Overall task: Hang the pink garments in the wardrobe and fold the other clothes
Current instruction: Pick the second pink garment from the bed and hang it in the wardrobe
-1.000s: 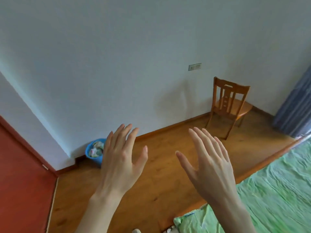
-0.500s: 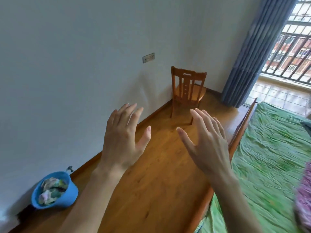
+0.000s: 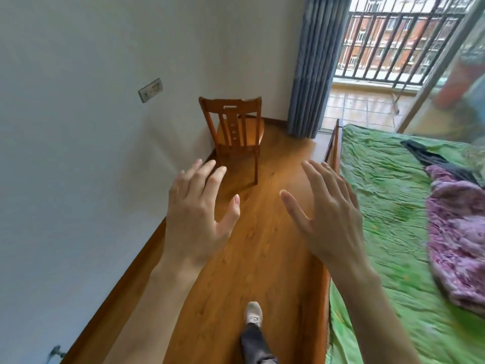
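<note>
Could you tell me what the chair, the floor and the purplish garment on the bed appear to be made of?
The chair looks like varnished wood: orange-brown, glossy seat, slatted back. The floor seems wood or wood-look laminate, with grain lines and a sheen. The purplish-pink garment appears to be soft, crumpled fabric, possibly fleecy; the blur leaves that open.

One head-worn view only, wide-angle. Looks forward and down along the strip of floor (image 3: pixel 252 245) left of the bed (image 3: pixel 388 206), toward the chair (image 3: pixel 233 132) beyond the bed's far corner. Bed edge close; chair farther off. No second view overlaps.
</note>
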The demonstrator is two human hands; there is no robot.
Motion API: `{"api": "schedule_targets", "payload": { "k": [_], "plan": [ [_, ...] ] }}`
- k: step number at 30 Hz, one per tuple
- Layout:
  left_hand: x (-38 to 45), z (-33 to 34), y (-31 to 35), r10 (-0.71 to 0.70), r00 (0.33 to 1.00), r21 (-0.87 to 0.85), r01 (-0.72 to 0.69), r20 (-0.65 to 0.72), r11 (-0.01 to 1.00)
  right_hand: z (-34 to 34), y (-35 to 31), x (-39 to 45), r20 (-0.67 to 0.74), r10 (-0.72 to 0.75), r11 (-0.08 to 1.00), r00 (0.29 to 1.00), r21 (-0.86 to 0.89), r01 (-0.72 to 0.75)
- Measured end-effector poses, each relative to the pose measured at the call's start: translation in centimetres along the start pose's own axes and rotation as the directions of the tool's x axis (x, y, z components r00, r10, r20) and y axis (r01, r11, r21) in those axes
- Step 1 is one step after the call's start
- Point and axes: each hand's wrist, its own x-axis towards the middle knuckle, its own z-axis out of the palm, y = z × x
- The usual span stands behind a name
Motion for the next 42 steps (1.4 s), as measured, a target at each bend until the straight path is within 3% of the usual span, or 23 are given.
{"api": "schedule_targets", "payload": {
  "k": [13, 26, 38, 42],
  "plan": [
    [24.0, 20.0, 3.3, 0.196, 0.98, -0.204, -0.183, 0.045, 0.962, 6.6, 14.5, 17.4, -0.079, 0.292, 0.95, 0.953, -0.094, -0.298],
    [42.4, 36.0, 4.1, 0.305, 0.948, -0.313, -0.264, 0.089, 0.912, 14.3, 24.6, 33.6, -0.138, 0.354, 0.91, 0.925, -0.18, -0.374],
    [67.1, 51.0, 2.7, 0.444, 0.895, -0.417, -0.392, 0.032, 0.82, 22.8, 34.8, 56.2, -0.264, 0.411, 0.843, 0.873, -0.256, -0.474],
    [73.2, 55.3, 3.4, 0.472, 0.879, -0.433, -0.399, 0.072, 0.808, 24.3, 38.0, 61.3, -0.286, 0.414, 0.822, 0.864, -0.29, -0.49]
  ]
}}
